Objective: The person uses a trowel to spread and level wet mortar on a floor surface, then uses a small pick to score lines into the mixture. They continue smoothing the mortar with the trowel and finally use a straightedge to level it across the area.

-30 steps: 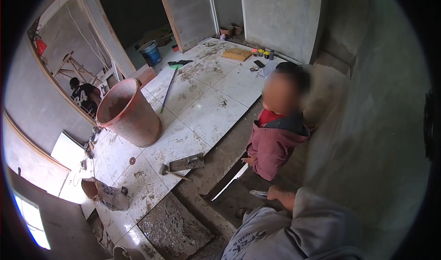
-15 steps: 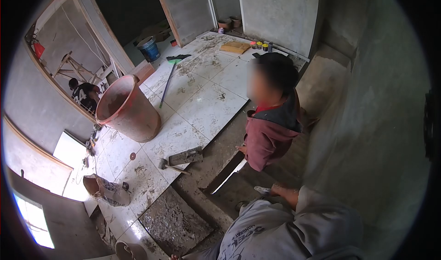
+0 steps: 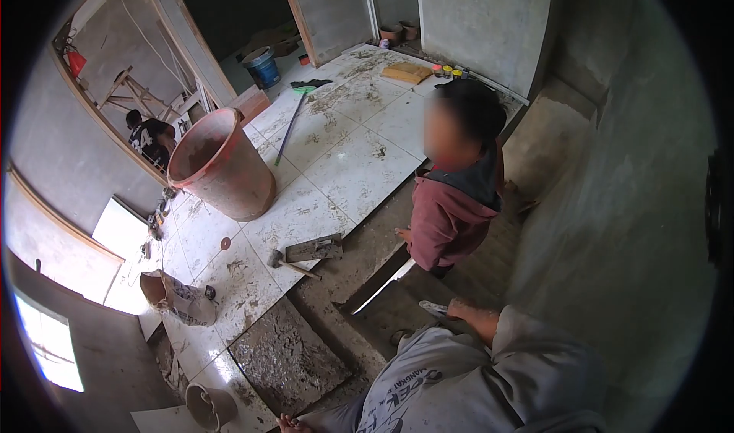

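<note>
while the hands are apart, right gripping a tool, tile edges leave room

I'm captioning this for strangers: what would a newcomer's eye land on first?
Probably the big reddish tub, standing on the mud-smeared white tiles left of centre. Next, likely the person in the maroon jacket, right of centre, beside the tiles' edge.

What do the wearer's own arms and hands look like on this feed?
Both are bare. The right hand and forearm extend from a loose grey sleeve, part of a grey shirt with dark lettering. The left hand is cut off by the picture's bottom edge; I can't tell whether the darker cloth beside it is sleeve.
</note>
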The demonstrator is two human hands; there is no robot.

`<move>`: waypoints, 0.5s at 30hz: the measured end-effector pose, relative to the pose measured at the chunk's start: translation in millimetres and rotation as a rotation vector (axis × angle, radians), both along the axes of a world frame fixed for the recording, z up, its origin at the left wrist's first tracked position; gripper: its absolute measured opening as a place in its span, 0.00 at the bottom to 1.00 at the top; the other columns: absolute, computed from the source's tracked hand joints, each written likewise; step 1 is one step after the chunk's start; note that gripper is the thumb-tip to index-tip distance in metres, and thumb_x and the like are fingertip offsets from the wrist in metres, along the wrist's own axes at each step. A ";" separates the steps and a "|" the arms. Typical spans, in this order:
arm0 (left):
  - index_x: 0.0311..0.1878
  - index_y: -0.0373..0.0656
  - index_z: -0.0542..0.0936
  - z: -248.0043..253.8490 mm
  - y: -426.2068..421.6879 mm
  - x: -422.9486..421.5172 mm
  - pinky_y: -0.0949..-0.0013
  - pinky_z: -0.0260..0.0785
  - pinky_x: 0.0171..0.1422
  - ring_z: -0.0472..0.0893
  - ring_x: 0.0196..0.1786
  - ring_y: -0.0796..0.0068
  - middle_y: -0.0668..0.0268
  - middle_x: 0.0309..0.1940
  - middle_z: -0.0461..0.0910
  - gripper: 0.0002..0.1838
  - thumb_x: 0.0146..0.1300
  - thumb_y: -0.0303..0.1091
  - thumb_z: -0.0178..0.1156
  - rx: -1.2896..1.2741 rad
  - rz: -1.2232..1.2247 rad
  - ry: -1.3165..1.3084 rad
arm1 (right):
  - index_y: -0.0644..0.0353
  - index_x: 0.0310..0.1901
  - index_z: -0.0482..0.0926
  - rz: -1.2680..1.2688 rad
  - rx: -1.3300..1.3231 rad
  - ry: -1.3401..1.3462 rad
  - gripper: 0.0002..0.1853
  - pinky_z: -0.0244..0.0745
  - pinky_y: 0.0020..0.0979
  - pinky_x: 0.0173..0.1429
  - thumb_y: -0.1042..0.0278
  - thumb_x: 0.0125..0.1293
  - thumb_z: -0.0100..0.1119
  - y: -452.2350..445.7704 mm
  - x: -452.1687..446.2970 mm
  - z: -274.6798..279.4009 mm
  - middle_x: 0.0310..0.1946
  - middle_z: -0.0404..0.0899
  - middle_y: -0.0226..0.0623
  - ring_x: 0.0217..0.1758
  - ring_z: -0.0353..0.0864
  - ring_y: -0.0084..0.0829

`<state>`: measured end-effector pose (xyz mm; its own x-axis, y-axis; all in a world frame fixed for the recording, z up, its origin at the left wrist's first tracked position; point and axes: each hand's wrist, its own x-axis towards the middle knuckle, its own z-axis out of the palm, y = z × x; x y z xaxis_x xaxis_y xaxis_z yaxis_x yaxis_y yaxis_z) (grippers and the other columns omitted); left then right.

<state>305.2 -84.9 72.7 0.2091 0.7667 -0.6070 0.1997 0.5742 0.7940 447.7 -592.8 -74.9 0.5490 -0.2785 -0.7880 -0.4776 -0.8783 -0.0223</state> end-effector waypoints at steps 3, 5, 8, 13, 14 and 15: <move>0.29 0.59 0.72 -22.4 21.6 -7.9 0.75 0.56 0.15 0.64 0.16 0.78 0.78 0.19 0.68 0.18 0.68 0.58 0.43 -0.100 -0.059 -0.016 | 0.53 0.50 0.80 -0.012 0.015 0.006 0.22 0.70 0.41 0.60 0.55 0.53 0.59 -1.3 -1.0 13.4 0.52 0.78 0.39 0.57 0.76 0.40; 0.28 0.59 0.72 -70.5 59.2 -24.3 0.74 0.56 0.15 0.64 0.16 0.78 0.78 0.18 0.68 0.18 0.68 0.58 0.43 -0.171 -0.127 -0.094 | 0.54 0.49 0.81 -0.013 0.018 0.004 0.22 0.71 0.41 0.59 0.55 0.52 0.59 -4.4 -4.1 4.3 0.51 0.79 0.40 0.56 0.77 0.40; 0.27 0.58 0.70 -53.4 43.6 -17.7 0.74 0.56 0.14 0.63 0.14 0.79 0.78 0.17 0.67 0.17 0.68 0.56 0.45 -0.175 -0.140 -0.119 | 0.55 0.47 0.81 0.002 0.010 -0.015 0.21 0.72 0.41 0.58 0.56 0.52 0.59 -6.8 -6.8 -6.1 0.49 0.79 0.41 0.55 0.78 0.40; 0.25 0.57 0.69 -92.4 76.1 -27.3 0.74 0.51 0.11 0.60 0.12 0.79 0.78 0.13 0.64 0.16 0.67 0.52 0.47 -0.281 -0.232 -0.166 | 0.58 0.45 0.82 0.067 -0.015 -0.124 0.21 0.73 0.40 0.56 0.57 0.51 0.59 -13.1 -9.6 -25.7 0.47 0.81 0.43 0.52 0.80 0.40; 0.25 0.58 0.69 -88.7 73.7 -26.3 0.74 0.50 0.10 0.60 0.11 0.79 0.77 0.13 0.63 0.16 0.67 0.51 0.47 -0.286 -0.219 -0.129 | 0.58 0.44 0.82 0.070 -0.016 -0.142 0.20 0.73 0.40 0.55 0.57 0.50 0.59 -14.1 -9.7 -27.1 0.46 0.81 0.44 0.52 0.80 0.40; 0.24 0.58 0.68 -84.7 70.8 -25.3 0.74 0.48 0.10 0.59 0.11 0.79 0.77 0.12 0.62 0.16 0.67 0.50 0.47 -0.292 -0.205 -0.093 | 0.58 0.44 0.82 0.072 -0.025 -0.153 0.20 0.74 0.40 0.55 0.57 0.50 0.58 -13.6 -8.7 -28.2 0.46 0.81 0.44 0.51 0.80 0.40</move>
<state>279.9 -14.1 -12.0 0.4053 0.5004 -0.7651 0.2690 0.7346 0.6229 438.9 -606.4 -103.1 0.6813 -0.2522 -0.6872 -0.4058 -0.9114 -0.0678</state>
